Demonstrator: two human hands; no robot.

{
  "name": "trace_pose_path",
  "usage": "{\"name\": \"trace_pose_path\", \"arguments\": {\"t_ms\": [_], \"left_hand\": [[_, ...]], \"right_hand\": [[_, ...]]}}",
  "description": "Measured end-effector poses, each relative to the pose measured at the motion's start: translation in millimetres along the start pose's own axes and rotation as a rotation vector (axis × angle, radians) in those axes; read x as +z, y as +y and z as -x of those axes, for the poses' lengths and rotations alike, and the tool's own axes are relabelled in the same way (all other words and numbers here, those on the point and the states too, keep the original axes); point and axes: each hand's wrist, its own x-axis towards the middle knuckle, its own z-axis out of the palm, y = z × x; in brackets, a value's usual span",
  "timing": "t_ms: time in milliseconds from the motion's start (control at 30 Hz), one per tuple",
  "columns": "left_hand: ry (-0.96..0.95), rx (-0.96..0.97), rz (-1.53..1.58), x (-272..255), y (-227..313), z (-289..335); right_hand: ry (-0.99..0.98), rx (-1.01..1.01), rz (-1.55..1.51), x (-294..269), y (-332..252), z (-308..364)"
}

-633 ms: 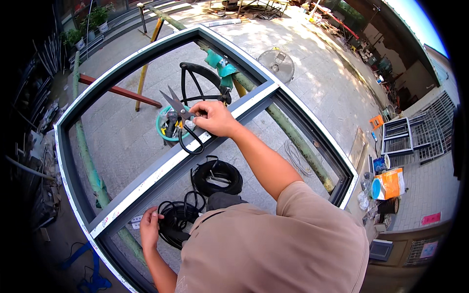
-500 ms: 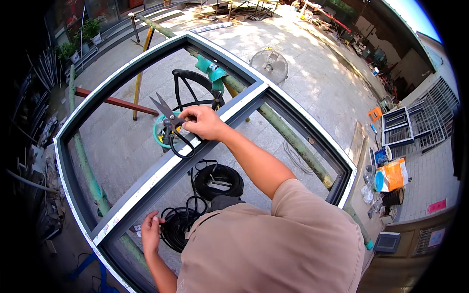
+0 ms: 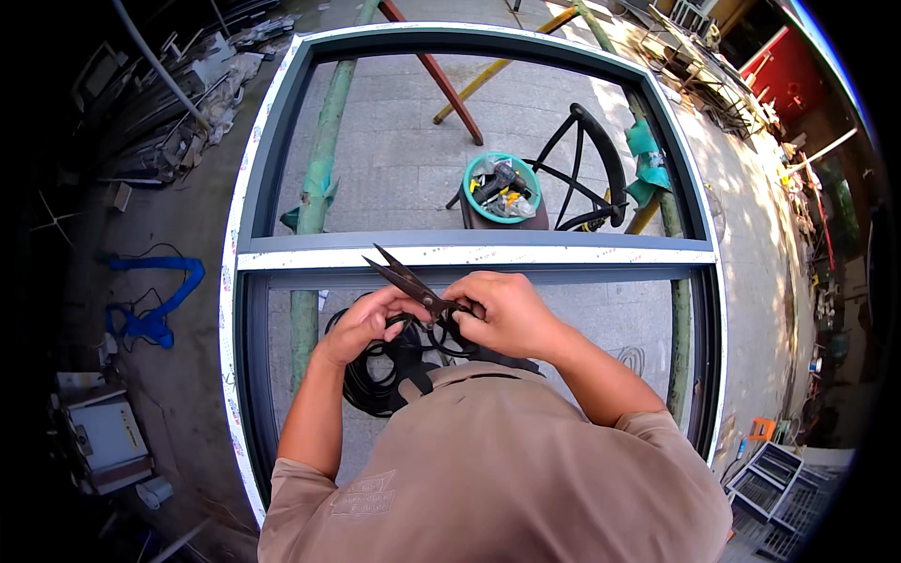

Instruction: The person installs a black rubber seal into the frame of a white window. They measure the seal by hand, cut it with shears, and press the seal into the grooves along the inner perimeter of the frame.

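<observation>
As we find the right hand (image 3: 499, 311) gripping dark scissors (image 3: 411, 281), their tips overlapping the white crossbar (image 3: 582, 255), left hand (image 3: 361, 324) curled alongside, its hold undeterminable, turquoise basin (image 3: 495, 217) beyond the crossbar.

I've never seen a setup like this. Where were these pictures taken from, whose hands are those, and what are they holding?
There's no machine: these are a person's bare hands. A wide camera on the person's head looks down, so straight edges bend. The right hand holds scissors, blades slightly apart. The left hand is beside them; its grip is unclear. Instead of a tabletop, a large frame lies across green poles. Through its openings you see a tub of tools and a black coil.
</observation>
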Motion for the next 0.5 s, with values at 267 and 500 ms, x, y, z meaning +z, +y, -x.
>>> {"name": "trace_pose_path", "arguments": {"t_ms": [267,500], "left_hand": [[0.079,-0.055,-0.096,-6.2,-19.2,2.2],[0.075,0.101,0.185,5.5,-15.1,2.3]], "right_hand": [[-0.091,0.042,-0.091,33.7,-8.4,-9.6],[-0.192,0.186,-0.708,16.8,7.3,15.8]]}}
